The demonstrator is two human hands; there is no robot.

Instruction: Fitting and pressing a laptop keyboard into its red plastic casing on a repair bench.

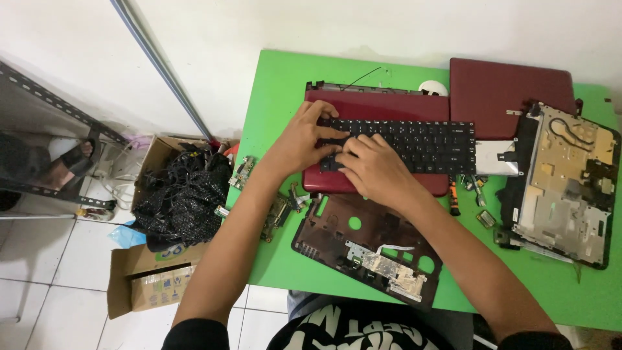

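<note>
A black laptop keyboard (pixel 427 144) lies across a dark red laptop top case (pixel 382 107) on the green table (pixel 278 84). My left hand (pixel 303 139) rests on the keyboard's left end, fingers spread over the keys and the upper left corner. My right hand (pixel 374 168) presses down on the lower left part of the keyboard, fingers curled over its front edge. Neither hand lifts the keyboard off the case.
A dark bottom cover (pixel 330 227) with a metal bracket lies near the front edge. A red lid (pixel 505 87) and an open laptop chassis (pixel 564 185) sit at the right. Small circuit boards (pixel 275 214) lie at the table's left edge. A cardboard box (pixel 152 279) of black cables stands on the floor.
</note>
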